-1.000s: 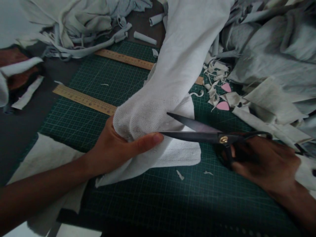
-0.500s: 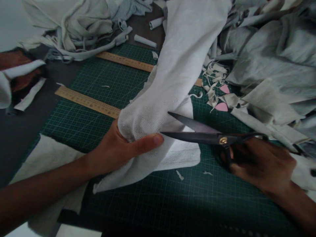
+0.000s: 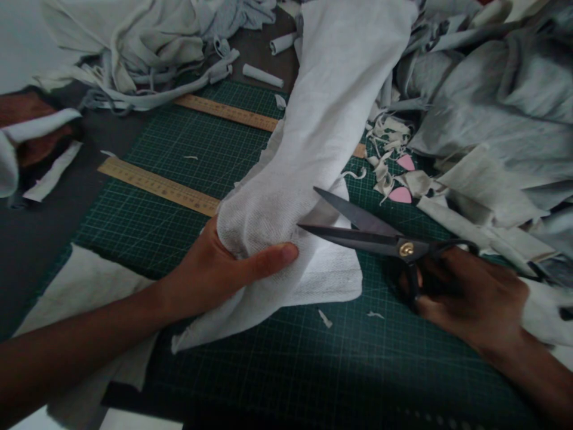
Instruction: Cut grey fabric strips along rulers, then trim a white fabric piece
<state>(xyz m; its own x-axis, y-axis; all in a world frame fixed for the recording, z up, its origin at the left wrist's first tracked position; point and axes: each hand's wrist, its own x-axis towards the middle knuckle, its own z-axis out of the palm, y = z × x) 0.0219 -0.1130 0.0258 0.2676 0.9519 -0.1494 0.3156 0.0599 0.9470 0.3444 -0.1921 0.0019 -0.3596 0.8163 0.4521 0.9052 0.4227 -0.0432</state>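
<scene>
A long piece of white fabric runs from the top of the view down over the green cutting mat. My left hand grips its near end, the thumb on top and the fingers hidden beneath the cloth. In my right hand are black scissors, fingers through the handles. Their blades are parted and point left, the tips over the fabric just above and right of my left thumb. Whether the blades touch the cloth I cannot tell.
Two wooden rulers lie across the mat. Grey fabric heaps and small scraps spread at the right, with two pink chalk-like pieces. More cloth is piled at the back left. A pale fabric piece lies under my left forearm.
The scissors have tilted, their tips shifting up and slightly right, and the blades have closed a little. My left hand keeps its grip on the fabric, almost unmoved.
</scene>
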